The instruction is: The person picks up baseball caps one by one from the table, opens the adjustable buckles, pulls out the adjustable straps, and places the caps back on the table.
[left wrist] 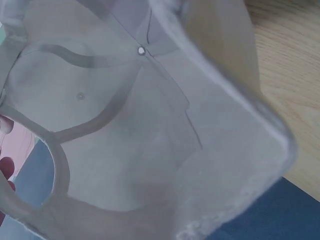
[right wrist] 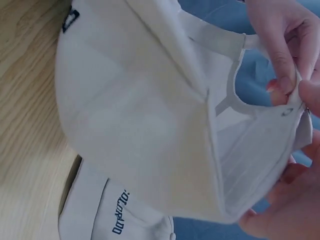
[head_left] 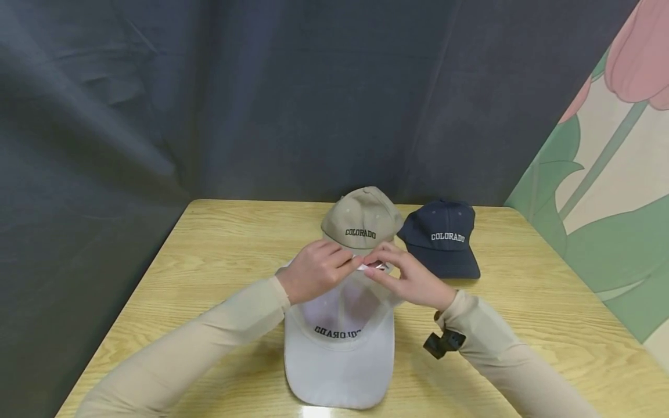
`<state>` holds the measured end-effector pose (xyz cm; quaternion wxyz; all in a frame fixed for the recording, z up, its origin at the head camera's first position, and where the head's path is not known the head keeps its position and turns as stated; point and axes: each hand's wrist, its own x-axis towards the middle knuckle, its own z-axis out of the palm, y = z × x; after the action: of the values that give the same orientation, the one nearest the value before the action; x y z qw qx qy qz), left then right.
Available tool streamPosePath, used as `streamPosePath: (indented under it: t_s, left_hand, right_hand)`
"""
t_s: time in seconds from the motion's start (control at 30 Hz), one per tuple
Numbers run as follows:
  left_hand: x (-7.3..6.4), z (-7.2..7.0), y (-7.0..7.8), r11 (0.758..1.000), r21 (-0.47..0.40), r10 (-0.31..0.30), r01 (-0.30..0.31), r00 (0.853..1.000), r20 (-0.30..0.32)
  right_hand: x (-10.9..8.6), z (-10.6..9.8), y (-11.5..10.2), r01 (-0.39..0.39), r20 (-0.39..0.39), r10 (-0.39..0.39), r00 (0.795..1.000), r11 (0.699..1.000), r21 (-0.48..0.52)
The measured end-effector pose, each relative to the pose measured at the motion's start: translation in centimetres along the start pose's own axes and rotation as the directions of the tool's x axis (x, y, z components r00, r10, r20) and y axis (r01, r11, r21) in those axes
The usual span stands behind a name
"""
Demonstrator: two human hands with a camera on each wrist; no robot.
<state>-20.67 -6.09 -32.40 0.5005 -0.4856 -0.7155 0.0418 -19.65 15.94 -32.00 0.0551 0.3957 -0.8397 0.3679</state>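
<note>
A white cap [head_left: 340, 371] is held above the table with its brim toward me and its back strap up; the lettering COLORADO shows reversed through the crown. My left hand [head_left: 321, 270] pinches the strap at the back opening. From the other side my right hand [head_left: 410, 276] pinches the strap end between thumb and fingers. In the right wrist view both hands meet at the strap [right wrist: 298, 95], near a small eyelet. The left wrist view is filled by the cap's inside [left wrist: 120, 165], with fingertips [left wrist: 7, 167] by the arched opening. Fingers partly hide the fastening.
A beige cap [head_left: 360, 217] lettered COLORADO stands just behind my hands. To its right sits a navy cap [head_left: 441, 235]. Both are on a wood-grain table [head_left: 230, 244], with a dark curtain [head_left: 313, 104] behind and a flower-patterned wall [head_left: 601, 174] at right.
</note>
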Motion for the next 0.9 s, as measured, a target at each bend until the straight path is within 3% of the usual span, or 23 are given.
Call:
streamPosePath:
  t_s: [0.3, 0.53, 0.7, 0.9]
  left_hand:
    - [0.3, 0.3, 0.0, 1.000, 0.009, -0.030, 0.029, 0.999, 0.037]
    - [0.5, 0.6, 0.0, 0.999, 0.007, -0.045, 0.045, 0.998, 0.036]
    - [0.4, 0.6, 0.0, 0.999, 0.011, -0.034, 0.034, 0.999, 0.040]
    - [0.2, 0.6, 0.2, 0.999, -0.006, -0.042, 0.043, 0.997, 0.060]
  right_hand:
    - [0.0, -0.1, 0.2, -0.004, -0.120, 0.000, 0.993, 0.999, -0.033]
    - [-0.2, 0.2, 1.0, 0.042, -0.196, -0.054, 0.979, 0.997, -0.062]
    - [-0.2, 0.3, 1.4, 0.081, -0.211, -0.098, 0.973, 0.993, -0.088]
    - [-0.4, 0.4, 1.5, 0.059, -0.202, -0.076, 0.977, 0.994, -0.087]
